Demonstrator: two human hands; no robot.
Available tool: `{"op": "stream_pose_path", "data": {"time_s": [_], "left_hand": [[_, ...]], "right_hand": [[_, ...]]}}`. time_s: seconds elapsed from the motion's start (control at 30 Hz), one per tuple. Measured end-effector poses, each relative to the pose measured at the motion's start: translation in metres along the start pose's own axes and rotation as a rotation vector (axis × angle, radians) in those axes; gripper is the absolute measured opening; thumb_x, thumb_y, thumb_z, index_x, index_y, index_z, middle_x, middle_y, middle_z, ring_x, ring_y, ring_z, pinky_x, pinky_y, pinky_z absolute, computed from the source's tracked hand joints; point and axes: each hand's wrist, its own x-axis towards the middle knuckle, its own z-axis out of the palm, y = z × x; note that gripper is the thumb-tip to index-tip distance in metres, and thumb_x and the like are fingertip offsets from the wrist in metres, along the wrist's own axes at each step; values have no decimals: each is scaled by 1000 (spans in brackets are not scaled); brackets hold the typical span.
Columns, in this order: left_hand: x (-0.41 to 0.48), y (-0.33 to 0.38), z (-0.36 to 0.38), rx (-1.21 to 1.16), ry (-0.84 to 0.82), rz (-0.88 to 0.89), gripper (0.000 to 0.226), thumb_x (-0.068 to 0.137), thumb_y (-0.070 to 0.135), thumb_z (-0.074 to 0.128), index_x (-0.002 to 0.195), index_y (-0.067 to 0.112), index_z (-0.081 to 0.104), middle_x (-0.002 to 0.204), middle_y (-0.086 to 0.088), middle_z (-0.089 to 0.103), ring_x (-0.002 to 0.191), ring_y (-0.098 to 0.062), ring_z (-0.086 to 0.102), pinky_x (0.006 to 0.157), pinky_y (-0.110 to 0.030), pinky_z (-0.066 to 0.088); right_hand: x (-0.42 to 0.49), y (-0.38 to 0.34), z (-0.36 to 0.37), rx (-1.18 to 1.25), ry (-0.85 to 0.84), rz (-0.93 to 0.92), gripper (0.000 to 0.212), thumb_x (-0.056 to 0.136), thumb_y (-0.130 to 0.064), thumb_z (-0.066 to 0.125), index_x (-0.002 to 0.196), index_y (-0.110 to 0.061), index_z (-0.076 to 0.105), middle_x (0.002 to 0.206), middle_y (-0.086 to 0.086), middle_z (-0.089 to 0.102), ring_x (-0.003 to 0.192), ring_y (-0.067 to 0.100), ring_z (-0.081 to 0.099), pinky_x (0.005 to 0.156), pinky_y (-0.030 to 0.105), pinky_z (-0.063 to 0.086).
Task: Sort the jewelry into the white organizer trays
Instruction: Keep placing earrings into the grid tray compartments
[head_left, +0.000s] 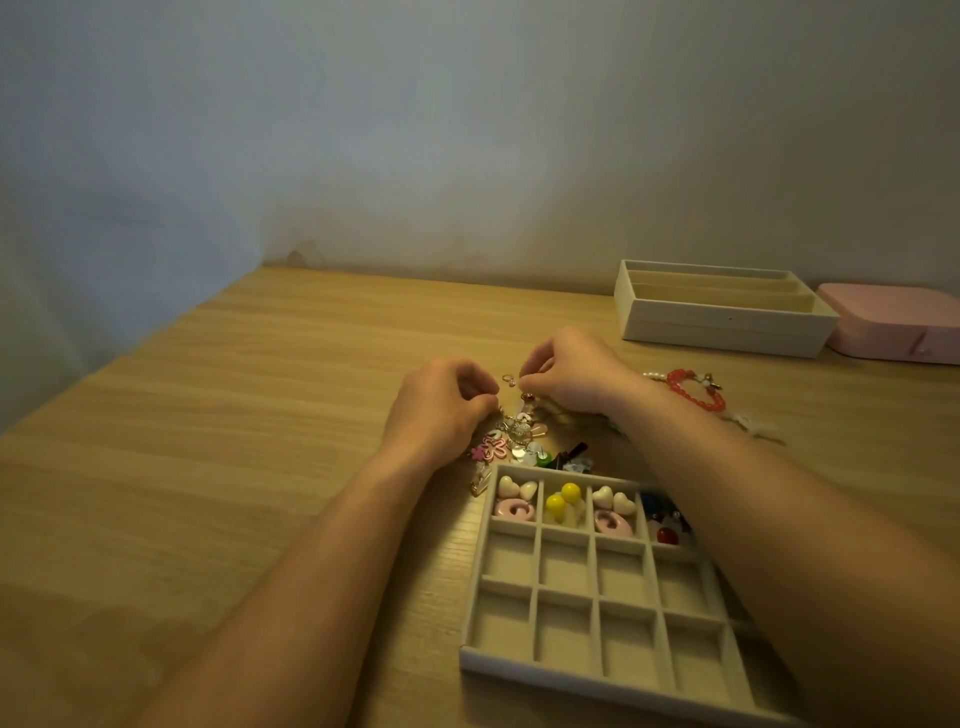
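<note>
pink case (893, 322) cropped, tiny piece (511, 382) indistinct

Left hand (441, 410) and right hand (571, 374) at the jewelry pile (519, 436), just beyond the white tray (519, 672).

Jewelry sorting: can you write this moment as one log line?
left hand: curled at jewelry pile | right hand: pinching small earring | grid tray: far row holds pieces

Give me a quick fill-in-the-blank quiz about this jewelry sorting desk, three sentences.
1. In the grid tray's far row, second compartment from the left, the two balls are ____.
2. The looped bead bracelet on the table is ____.
3. The closed box beside the far tray is ____.
Answers: yellow, red, pink.
</note>
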Motion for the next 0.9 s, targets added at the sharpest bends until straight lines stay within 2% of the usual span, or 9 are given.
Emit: {"op": "stream_pose_path", "data": {"time_s": [0.1,0.23,0.43,0.6,0.77,0.9], "left_hand": [[1,-2,0,21,40,-11,9,88,24,71,90,33,72,85,14,70,86,-5,65,80,-27,53],[1,-3,-3,10,87,-32,8,91,24,67,92,31,71,84,14,67,83,-7,62,77,-27,50],[1,3,-5,-70,132,14,12,93,23,66,102,29,72,93,11,70,86,-5,64,78,-26,51],[-6,13,-6,-401,-69,75,27,93,16,69,119,18,68,108,4,73,102,-7,68,92,-30,56],[-16,26,-7,-591,-27,109,24,84,11,77,106,16,69,96,0,76,89,-8,72,75,-22,57],[-21,32,-9,-653,14,99,22,81,13,80,101,15,71,88,-4,76,82,-18,73,71,-29,60]], "right_hand": [[5,-4,4,-90,3,-4,5,93,-22,72,94,-20,77,96,-3,71,89,12,62,68,24,48],[7,-2,0,-80,-9,-14,4,90,-18,75,94,-20,76,100,-2,71,95,14,64,79,27,53],[-10,4,-12,350,34,-12,14,91,-18,74,105,-18,73,95,0,74,86,13,72,72,25,59],[-28,0,-21,687,3,-22,15,89,-10,75,104,-12,75,95,7,77,85,17,76,74,27,61],[-42,-7,-27,897,-54,2,17,88,-8,75,104,-8,74,99,9,75,90,21,75,72,26,59],[-49,-11,-33,1007,-75,24,17,89,-5,72,105,-9,73,97,9,75,90,23,75,74,28,61]]}}
